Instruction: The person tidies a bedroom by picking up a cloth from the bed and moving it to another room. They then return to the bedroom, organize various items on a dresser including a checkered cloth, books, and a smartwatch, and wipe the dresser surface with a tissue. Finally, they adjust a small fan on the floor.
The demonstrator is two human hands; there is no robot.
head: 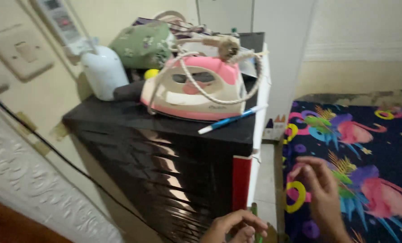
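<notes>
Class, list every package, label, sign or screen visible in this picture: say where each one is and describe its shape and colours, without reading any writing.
Remote: on the wall, top left; long white bar with a small grey screen and coloured buttons.
Iron: on the black cabinet; pink and cream, with a small dark mark on its side near the heel.
Small carton: on the floor right of the cabinet; white with dark and orange tips.
No signs in view.

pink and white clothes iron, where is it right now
In the head view the pink and white clothes iron sits upper centre on top of the black cabinet, its cord wrapped round it, with a blue and white pen just beside it.
</notes>
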